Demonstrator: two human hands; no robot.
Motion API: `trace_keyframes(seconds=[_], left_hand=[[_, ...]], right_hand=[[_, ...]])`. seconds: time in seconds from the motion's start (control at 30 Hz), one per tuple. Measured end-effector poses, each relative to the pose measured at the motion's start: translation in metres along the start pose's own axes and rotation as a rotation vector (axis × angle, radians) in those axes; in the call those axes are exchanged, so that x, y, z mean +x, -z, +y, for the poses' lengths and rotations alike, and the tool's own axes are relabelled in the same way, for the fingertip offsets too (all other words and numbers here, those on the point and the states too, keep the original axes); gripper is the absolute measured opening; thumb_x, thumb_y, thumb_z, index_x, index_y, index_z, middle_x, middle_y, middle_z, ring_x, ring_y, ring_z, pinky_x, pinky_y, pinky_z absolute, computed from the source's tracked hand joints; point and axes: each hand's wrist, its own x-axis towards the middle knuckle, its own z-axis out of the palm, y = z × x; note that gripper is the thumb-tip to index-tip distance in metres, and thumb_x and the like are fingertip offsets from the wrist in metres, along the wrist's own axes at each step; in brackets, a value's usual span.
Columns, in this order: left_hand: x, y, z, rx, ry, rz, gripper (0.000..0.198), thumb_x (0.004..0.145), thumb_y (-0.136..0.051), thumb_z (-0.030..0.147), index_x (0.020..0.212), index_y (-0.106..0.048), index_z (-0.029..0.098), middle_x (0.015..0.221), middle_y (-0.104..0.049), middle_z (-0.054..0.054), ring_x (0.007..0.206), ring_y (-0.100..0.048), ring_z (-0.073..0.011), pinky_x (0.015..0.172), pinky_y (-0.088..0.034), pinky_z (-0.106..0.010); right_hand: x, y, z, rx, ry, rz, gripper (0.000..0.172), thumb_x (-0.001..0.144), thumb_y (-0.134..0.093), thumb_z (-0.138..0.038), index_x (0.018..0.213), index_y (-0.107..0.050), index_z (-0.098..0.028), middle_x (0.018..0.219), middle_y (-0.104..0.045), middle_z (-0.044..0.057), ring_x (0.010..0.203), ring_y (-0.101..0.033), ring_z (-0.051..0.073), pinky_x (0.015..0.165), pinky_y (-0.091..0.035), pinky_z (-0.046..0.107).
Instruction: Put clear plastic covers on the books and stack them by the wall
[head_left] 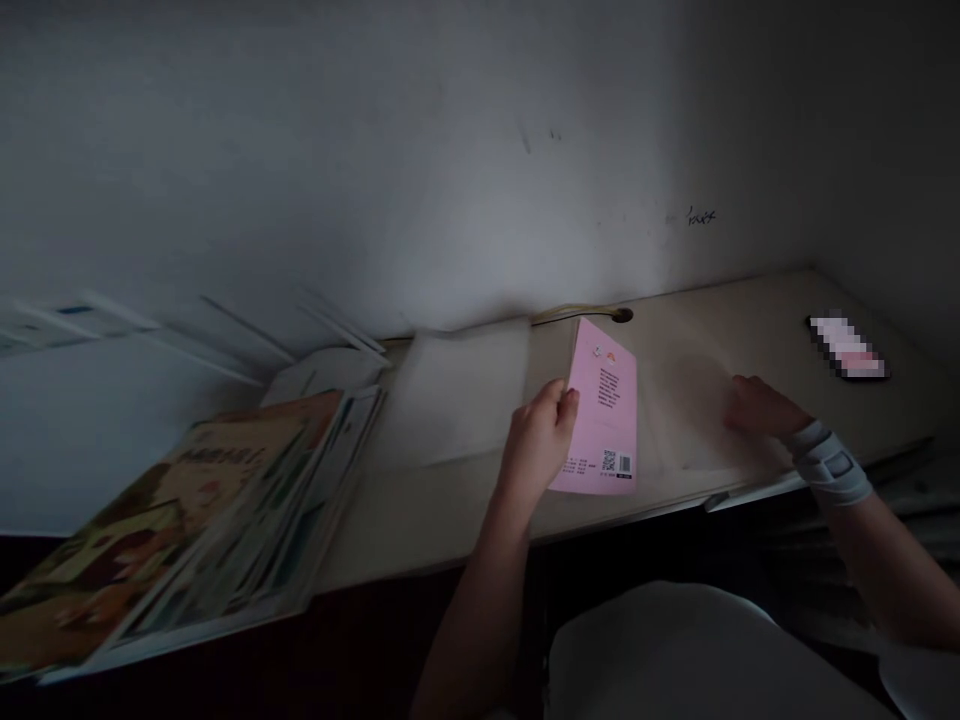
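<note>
Booklet point(609, 420), pink, showed in the head view above the worktop point(420, 530), its left edge held in the left hand's point(541, 435) grip. A translucent sheet point(465, 385) lay to its left. The right hand point(765, 408) was curled; whether its grip held anything, I could not tell.

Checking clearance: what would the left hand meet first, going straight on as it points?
Carrying the pink booklet, the left hand would probably meet the wall; the yellowish cable lies that way too, but hand height is unclear.
</note>
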Motion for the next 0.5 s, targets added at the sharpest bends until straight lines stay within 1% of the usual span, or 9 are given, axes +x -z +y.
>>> trace_keyframes(seconds=[0.07,0.13,0.17,0.23,0.27,0.33,0.4,0.43,0.5], left_hand=[[-0.001,0.008,-0.006,0.003,0.027,0.022,0.027,0.089,-0.038,0.033,0.089,-0.060,0.018,0.067,-0.062,-0.002,0.060,-0.056,-0.0146,0.057,-0.036,-0.024],[-0.002,0.018,-0.011,0.018,0.051,0.068,0.028,0.088,-0.038,0.035,0.090,-0.060,0.018,0.064,-0.060,-0.002,0.058,-0.056,-0.0147,0.056,-0.036,-0.025],[-0.002,0.024,-0.013,0.033,0.061,0.102,0.028,0.088,-0.039,0.036,0.091,-0.061,0.018,0.063,-0.060,-0.001,0.058,-0.055,-0.0150,0.056,-0.036,-0.025],[-0.002,0.037,-0.015,0.078,0.074,0.181,0.028,0.087,-0.040,0.037,0.091,-0.061,0.019,0.061,-0.058,-0.001,0.058,-0.055,-0.0152,0.056,-0.036,-0.025],[-0.002,0.044,-0.015,0.099,0.079,0.219,0.029,0.086,-0.040,0.037,0.091,-0.062,0.019,0.060,-0.057,0.000,0.058,-0.055,-0.0153,0.057,-0.036,-0.025],[-0.002,0.058,-0.016,0.126,0.090,0.273,0.030,0.085,-0.041,0.039,0.092,-0.062,0.019,0.061,-0.057,0.000,0.060,-0.055,-0.0154,0.057,-0.037,-0.024],[-0.002,0.071,-0.020,0.109,0.107,0.284,0.032,0.083,-0.042,0.041,0.095,-0.063,0.019,0.063,-0.059,0.001,0.061,-0.055,-0.0157,0.056,-0.037,-0.024],[-0.002,0.076,-0.023,0.084,0.117,0.273,0.034,0.083,-0.042,0.042,0.097,-0.062,0.019,0.063,-0.059,0.001,0.061,-0.055,-0.0158,0.055,-0.037,-0.024],[-0.001,0.083,-0.033,0.001,0.132,0.220,0.038,0.081,-0.042,0.045,0.100,-0.062,0.019,0.067,-0.062,0.001,0.060,-0.055,-0.0162,0.054,-0.038,-0.025]], right_hand=[[-0.007,-0.001,-0.016,-0.038,-0.005,0.059,0.050,0.077,-0.059,-0.026,0.123,-0.047,-0.012,0.122,-0.053,0.024,0.114,-0.050,0.037,0.088,-0.042,0.045],[-0.015,-0.009,-0.047,-0.087,0.045,0.130,0.054,0.085,-0.050,-0.033,0.132,-0.039,-0.009,0.133,-0.044,0.028,0.119,-0.045,0.041,0.090,-0.039,0.051],[-0.017,-0.016,-0.068,-0.100,0.117,0.131,0.055,0.087,-0.047,-0.036,0.134,-0.038,-0.007,0.133,-0.044,0.029,0.118,-0.046,0.040,0.091,-0.038,0.051],[-0.019,-0.036,-0.115,-0.098,0.243,0.106,0.062,0.087,-0.047,-0.047,0.134,-0.039,-0.008,0.125,-0.052,0.028,0.113,-0.050,0.039,0.090,-0.039,0.053],[-0.018,-0.046,-0.138,-0.103,0.284,0.094,0.068,0.084,-0.048,-0.054,0.135,-0.040,-0.010,0.126,-0.053,0.027,0.115,-0.049,0.040,0.091,-0.037,0.056],[-0.014,-0.066,-0.175,-0.106,0.328,0.062,0.077,0.078,-0.048,-0.066,0.136,-0.040,-0.015,0.133,-0.048,0.025,0.122,-0.041,0.045,0.093,-0.030,0.064],[-0.010,-0.077,-0.193,-0.122,0.419,0.014,0.084,0.075,-0.048,-0.070,0.138,-0.038,-0.016,0.141,-0.039,0.025,0.128,-0.033,0.047,0.095,-0.024,0.067],[-0.008,-0.078,-0.193,-0.135,0.488,-0.009,0.084,0.076,-0.048,-0.070,0.139,-0.037,-0.016,0.144,-0.035,0.024,0.130,-0.030,0.047,0.097,-0.022,0.067],[-0.003,-0.070,-0.177,-0.169,0.666,-0.073,0.079,0.079,-0.050,-0.064,0.141,-0.036,-0.017,0.148,-0.028,0.022,0.133,-0.026,0.045,0.100,-0.020,0.065]])
